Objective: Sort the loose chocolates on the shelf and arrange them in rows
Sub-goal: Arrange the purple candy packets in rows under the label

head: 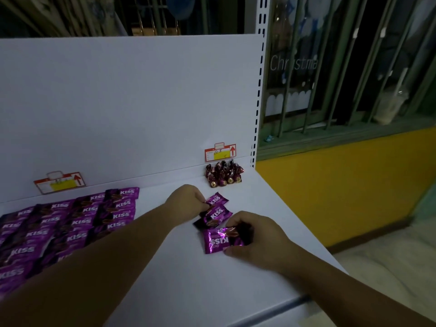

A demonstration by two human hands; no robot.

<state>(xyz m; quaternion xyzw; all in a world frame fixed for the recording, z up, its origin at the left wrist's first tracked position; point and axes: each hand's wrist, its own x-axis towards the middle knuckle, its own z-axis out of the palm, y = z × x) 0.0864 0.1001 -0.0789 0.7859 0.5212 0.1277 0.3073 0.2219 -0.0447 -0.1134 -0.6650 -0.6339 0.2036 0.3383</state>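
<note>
**Loose stock:** a cluster of small purple foil packets printed KISS (217, 214) lies on the white metal shelf deck (165, 267), right of centre. It is well apart from the sorted rows of like packets (70, 227) at the left. A block of dark red twist-wrapped chocolates (224, 175) stands against the back panel, below a red-and-yellow price tag (220, 152).

**Hands:** the left hand (188, 199) is curled and appears to pinch a corner of the rearmost packet (216, 198). The right hand (252, 237) grasps the nearest packet (215, 240) by its right end, thumb below and fingers above.

**Judgement:** the packets are light, thin and crinkly, and the slick foil will likely slide on the deck. The best hold is a pinch at the crimped end seal rather than the middle, to avoid crushing the contents.
</note>
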